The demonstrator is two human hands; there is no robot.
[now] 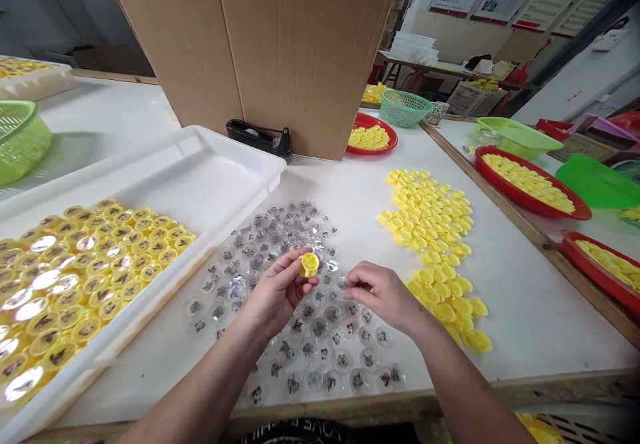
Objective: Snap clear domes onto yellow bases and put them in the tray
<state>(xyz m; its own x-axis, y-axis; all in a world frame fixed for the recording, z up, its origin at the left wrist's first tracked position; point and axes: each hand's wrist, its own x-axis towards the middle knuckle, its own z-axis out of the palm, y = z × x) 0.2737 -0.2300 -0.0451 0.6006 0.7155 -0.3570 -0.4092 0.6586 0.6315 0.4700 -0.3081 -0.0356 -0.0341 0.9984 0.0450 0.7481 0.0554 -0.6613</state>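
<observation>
- And here's the left hand (280, 291), thumb and fingers clamped on 1 yellow cup (310, 265), its round mouth facing up, right over the scattered clear discs (320, 327).
- Across to the right hand (383, 294): fingertips drawn close together above the discs' right side. Closed on a disc or not? Can't tell from here.
- The step in hand, I'd judge, is bringing 1 cup and 1 disc together; the next move calls for a delicate fingertip pinch and a steady left hold.
- Look at those materials! The discs are glossy, see-through plastic, round, with small dark printed figures; likely slippery to pick up.
- On the right, loose yellow cups (435, 217) spread over the smooth white surface (525, 311), opaque and shallow with flared edges.
- Over on the left, a white plastic tray (230, 157) carries printed-top yellow pieces (120, 257) in packed rows, shiny with glare.
- Far side: a tall, ribbed cardboard box (280, 51) behind a black tape dispenser (259, 139).
</observation>
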